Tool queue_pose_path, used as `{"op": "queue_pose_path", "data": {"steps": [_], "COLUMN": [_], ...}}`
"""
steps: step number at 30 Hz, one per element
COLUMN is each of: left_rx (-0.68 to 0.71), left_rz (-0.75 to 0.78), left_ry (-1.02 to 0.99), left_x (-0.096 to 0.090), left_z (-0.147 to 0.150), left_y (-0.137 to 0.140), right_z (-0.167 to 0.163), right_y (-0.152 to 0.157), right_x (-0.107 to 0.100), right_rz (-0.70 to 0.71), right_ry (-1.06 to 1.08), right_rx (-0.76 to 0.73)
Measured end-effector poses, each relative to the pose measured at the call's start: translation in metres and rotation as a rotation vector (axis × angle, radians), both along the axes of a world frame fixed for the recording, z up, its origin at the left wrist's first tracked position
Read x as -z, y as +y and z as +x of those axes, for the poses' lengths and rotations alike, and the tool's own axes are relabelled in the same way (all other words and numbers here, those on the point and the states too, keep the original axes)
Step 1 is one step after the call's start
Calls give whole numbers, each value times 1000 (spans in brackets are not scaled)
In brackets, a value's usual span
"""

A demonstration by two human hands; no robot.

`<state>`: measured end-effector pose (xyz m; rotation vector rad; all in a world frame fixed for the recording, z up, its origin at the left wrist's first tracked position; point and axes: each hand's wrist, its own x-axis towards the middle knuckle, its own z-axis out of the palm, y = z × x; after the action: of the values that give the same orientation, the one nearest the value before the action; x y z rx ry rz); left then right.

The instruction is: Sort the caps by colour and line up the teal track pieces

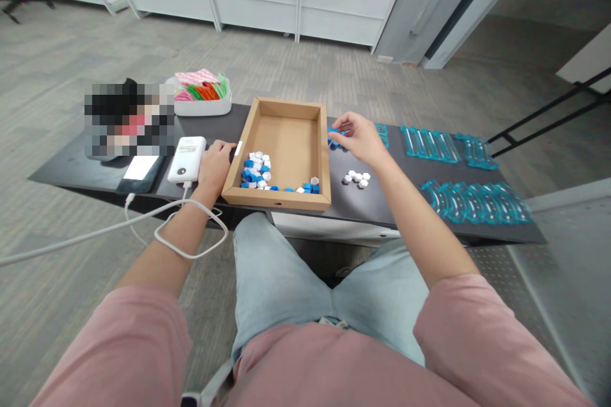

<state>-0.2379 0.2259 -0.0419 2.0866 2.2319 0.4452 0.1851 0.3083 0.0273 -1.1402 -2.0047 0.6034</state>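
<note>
— Blue plastic, that's what the right hand (363, 140) is pinching: a small blue piece (335, 132) between thumb and fingertips, just past the right wall of the cardboard tray (325, 159).

— It's looking light, isn't it?

— I'm judging it very light, hard and a bit slick, the sort of small nut-shaped bit that skids off if squeezed on its corners. Taking it by 2 flat sides seems the safe hold. Nothing fragile about it, I'd say.

— And the left hand (216, 163)?

— It's resting against the tray's left wall, fingers curled and pressed together on the outside edge; whether it's actually gripping the wall, I cannot tell. A white power bank (186, 159) is lying just left of it, its cable (191, 229) looping over the forearm.

— What's the tray holding?

— Loose blue and white pieces (258, 172), crowding the near-left corner and trailing along the near wall. The far half is showing bare cardboard.

— Anything outside it?

— A small cluster of white pieces (357, 177) is sitting on the dark table (382, 200) just right of the tray. Well to the right, rows of teal clear strips (472, 200) are lying flat. Behind the tray's left corner, a white tub (203, 105) is holding bright cords in pink, green and orange.
</note>
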Motion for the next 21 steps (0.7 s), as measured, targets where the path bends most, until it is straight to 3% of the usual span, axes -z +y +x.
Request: {"op": "queue_pose_path", "data": {"steps": [5, 10, 13, 17, 21], "left_rx": [5, 15, -1, -22, -23], "left_rz": [16, 24, 33, 59, 58], "left_ry": [-11, 8, 25, 57, 68], "left_x": [2, 3, 4, 7, 8], "left_z": [-2, -3, -2, -3, -4], "left_y": [0, 1, 2, 4, 4], "right_z": [34, 38, 40, 44, 31], "right_y": [5, 4, 5, 8, 4], "right_x": [23, 42, 47, 44, 27], "right_rz": [-35, -27, 1, 23, 62], "right_ry": [-119, -455, -549, -467, -280], "right_rx": [119, 105, 98, 153, 153]}}
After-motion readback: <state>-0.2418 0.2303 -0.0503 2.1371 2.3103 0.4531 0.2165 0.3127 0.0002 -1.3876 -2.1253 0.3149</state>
